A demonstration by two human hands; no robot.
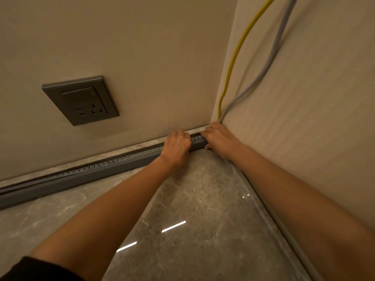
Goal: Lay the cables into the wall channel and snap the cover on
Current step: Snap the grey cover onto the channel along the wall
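Observation:
A grey slotted wall channel runs along the foot of the wall, from the left edge to the room corner. A yellow cable and a grey cable hang down the right wall and drop into the corner behind my right hand. My left hand lies fingers-down over the top of the channel near its corner end. My right hand rests on the channel's very end in the corner, fingers curled over it. A short piece of channel shows between the two hands. No separate cover is visible.
A dark grey wall socket sits on the wall above and left of the hands. Glossy grey marble floor fills the foreground. A pale skirting strip follows the right wall.

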